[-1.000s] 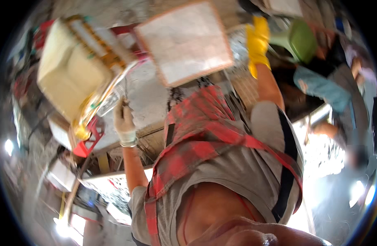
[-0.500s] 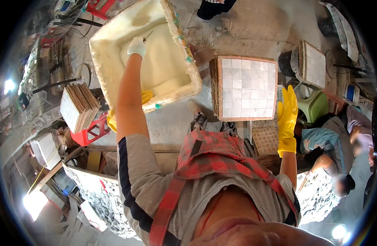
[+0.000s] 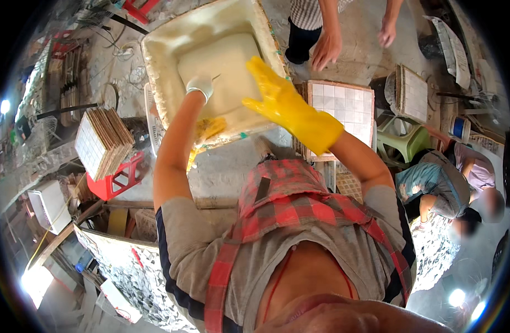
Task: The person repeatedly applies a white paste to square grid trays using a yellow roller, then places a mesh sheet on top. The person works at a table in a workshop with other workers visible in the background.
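My left hand [image 3: 200, 87], in a thin white glove, is closed over the big pale foam tub [image 3: 156, 64]. A thin dark pointed tool [image 3: 216, 76] sticks out of its fingers; most of it is hidden, so its kind is unclear. Milky liquid [image 3: 227, 55] lies in the tub. My right hand [image 3: 291, 108] wears a long yellow rubber glove, fingers apart and holding nothing, above the tub's right side. A second yellow glove [image 3: 209, 129] hangs on the tub's near rim. Just right of the tub, partly behind my right hand, is a stack of white-tiled boards [image 3: 344, 105].
Another person's hands [image 3: 328, 50] hang beyond the tiled stack. More tiled boards [image 3: 99, 141] rest on a red stool [image 3: 119, 177] at left; others [image 3: 413, 91] stand near a green stool [image 3: 407, 139]. People [image 3: 441, 183] crouch at right.
My right hand has swung from beside the tiled stack, leftward over the tub. My left hand has shifted slightly down and right in view. Another person's hands have appeared at the top.
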Demonstrator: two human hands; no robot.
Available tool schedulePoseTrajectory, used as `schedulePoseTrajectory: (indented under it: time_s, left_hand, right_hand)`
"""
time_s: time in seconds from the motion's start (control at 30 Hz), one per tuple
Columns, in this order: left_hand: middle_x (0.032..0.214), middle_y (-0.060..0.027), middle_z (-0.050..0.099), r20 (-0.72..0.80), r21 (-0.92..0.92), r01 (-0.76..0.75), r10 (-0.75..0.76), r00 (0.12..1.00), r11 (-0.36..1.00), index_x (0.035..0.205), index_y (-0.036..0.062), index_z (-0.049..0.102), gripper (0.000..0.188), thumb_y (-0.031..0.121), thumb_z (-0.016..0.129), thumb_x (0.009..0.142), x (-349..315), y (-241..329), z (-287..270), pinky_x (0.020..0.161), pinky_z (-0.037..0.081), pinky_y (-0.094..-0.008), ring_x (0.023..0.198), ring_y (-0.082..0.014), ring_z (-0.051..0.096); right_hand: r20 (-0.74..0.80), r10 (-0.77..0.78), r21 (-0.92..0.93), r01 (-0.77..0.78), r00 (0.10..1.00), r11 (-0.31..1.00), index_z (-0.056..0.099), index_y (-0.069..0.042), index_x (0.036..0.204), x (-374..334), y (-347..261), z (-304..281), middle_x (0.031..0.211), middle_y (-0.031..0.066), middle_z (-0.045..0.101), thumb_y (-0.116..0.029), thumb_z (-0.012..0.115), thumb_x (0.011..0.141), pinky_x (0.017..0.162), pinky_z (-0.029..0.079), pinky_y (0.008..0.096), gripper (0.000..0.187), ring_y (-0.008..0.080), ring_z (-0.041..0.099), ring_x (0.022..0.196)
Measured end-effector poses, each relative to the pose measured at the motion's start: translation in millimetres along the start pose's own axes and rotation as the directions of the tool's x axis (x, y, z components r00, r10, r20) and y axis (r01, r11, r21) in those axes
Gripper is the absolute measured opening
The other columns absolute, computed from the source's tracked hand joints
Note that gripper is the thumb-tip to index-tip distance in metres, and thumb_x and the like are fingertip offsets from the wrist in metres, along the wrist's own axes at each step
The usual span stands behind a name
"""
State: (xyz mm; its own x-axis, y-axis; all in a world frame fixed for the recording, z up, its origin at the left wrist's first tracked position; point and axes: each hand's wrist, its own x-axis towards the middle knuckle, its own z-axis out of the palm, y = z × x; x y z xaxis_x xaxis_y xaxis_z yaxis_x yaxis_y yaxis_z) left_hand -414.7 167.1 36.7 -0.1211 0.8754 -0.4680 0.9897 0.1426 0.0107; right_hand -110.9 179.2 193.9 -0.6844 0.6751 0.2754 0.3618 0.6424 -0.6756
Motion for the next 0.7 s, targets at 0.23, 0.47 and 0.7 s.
schedulePoseTrajectory:
  time_s: [0.23,0.47,0.7]
  left_hand:
    - [0.114,-0.0211,0.069,-0.38,-0.312,-0.06,-0.067,0.922,0.948,0.11,0.0111,0.073,0.024,0.019,0.055,0.096,57.1,-7.9,-21.1,0.091,0.054,-0.0495,0.106,-0.04,0.067]
    - [0.11,-0.0178,0.071,-0.672,-0.459,-0.28,-0.123,0.731,0.843,0.114,0.008,0.071,0.025,0.019,0.057,0.097,1.0,-26.5,-78.8,0.09,0.055,-0.0456,0.106,-0.0344,0.069]
    - [0.12,-0.0076,0.071,-0.371,-0.915,-0.158,-0.617,0.694,0.372,0.134,0.0012,0.065,0.038,0.017,0.063,0.1,-196.7,-93.6,-126.3,0.095,0.05,-0.0274,0.108,-0.013,0.064]
  right_hand:
    - [-0.079,-0.089,-0.146,0.077,0.993,0.986,0.052,-0.006,0.146,42.0,8.6,26.6,0.154,0.0198,0.048,-0.028,0.074,0.091,0.112,0.044,0.0446,0.063,0.0373,0.052,0.136]
    - [0.093,-0.386,-0.295,0.396,0.918,0.87,0.057,-0.007,0.141,115.2,32.7,86.2,0.147,0.0167,0.055,-0.026,0.071,0.092,0.109,0.046,0.0436,0.054,0.0342,0.055,0.131]
    - [0.642,-0.744,0.45,0.695,0.186,0.561,0.054,-0.01,0.145,81.7,121.5,253.7,0.154,0.0109,0.049,-0.032,0.064,0.094,0.122,0.028,0.0515,0.057,0.0295,0.043,0.144]
